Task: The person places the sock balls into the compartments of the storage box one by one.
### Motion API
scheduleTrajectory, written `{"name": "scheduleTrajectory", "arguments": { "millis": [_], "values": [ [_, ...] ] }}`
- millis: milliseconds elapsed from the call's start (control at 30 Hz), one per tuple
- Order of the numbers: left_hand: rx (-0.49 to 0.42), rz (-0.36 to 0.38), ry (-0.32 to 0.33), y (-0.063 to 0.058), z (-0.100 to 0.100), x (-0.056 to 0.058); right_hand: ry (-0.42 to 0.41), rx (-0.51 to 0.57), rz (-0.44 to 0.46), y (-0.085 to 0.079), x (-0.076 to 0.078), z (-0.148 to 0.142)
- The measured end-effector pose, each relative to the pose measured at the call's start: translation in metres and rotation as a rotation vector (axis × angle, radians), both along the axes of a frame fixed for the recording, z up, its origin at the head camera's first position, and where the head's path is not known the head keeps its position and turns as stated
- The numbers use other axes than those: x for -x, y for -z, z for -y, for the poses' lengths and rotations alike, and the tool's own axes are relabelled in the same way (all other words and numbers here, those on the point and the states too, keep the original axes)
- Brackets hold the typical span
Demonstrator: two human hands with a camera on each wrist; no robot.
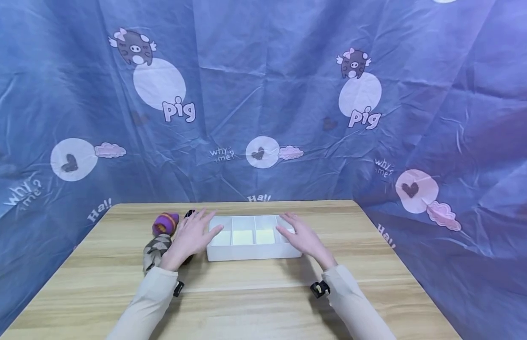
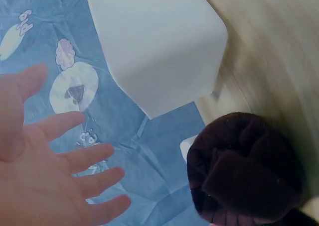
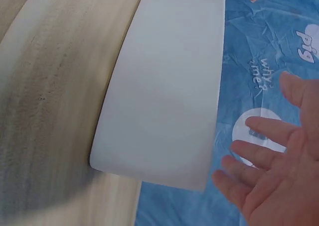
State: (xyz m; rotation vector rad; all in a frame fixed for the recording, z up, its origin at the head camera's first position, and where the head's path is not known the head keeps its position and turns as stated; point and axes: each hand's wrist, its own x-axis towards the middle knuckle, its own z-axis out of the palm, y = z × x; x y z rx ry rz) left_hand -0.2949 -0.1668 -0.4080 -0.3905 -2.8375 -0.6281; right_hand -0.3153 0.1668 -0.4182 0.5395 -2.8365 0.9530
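Observation:
A white box [image 1: 255,252] divided into several compartments stands on the table. My left hand [image 1: 191,236] hovers at its left end with the fingers spread and nothing held. At the other end is my right hand [image 1: 303,236], its fingers also extended and holding nothing. Both wrist views show the palms apart from the box's outer walls. Left of the box lie a purple and orange balled-up sock [image 1: 163,224] and a grey patterned one [image 1: 154,250]. A dark brown balled-up sock [image 2: 244,171] is close to the box, mostly covered by my left hand in the head view.
The wooden table [image 1: 255,297] reaches back to a blue printed cloth [image 1: 263,104] that hangs behind it and along the sides. Each wrist carries a small black device; one [image 1: 320,289] shows on the right wrist.

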Motion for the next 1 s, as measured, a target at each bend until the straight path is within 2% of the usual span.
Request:
{"name": "scheduleTrajectory", "arguments": {
  "millis": [133, 267, 333, 500, 633, 800, 1000],
  "values": [
    [-0.114, -0.017, 0.055, 0.000, 0.007, 0.003, -0.020, 0.226, 0.067, 0.000, 0.004, -0.005],
    [-0.221, 0.015, 0.083, -0.002, 0.015, 0.006, -0.022, 0.474, 0.176, -0.001, 0.006, -0.011],
    [-0.271, 0.033, 0.083, -0.004, 0.019, 0.007, -0.009, 0.542, 0.200, -0.001, 0.006, -0.014],
    [-0.357, 0.062, 0.034, -0.005, 0.030, 0.006, 0.003, 0.554, 0.184, 0.005, 0.007, -0.020],
    [-0.428, 0.053, 0.007, -0.001, 0.043, 0.005, 0.020, 0.552, 0.198, 0.013, 0.008, -0.026],
    [-0.529, 0.053, 0.005, 0.007, 0.065, 0.003, -0.001, 0.607, 0.289, 0.023, 0.009, -0.039],
    [-0.606, 0.107, 0.026, 0.008, 0.089, -0.005, -0.071, 0.674, 0.413, 0.034, 0.011, -0.053]
  ]
}}
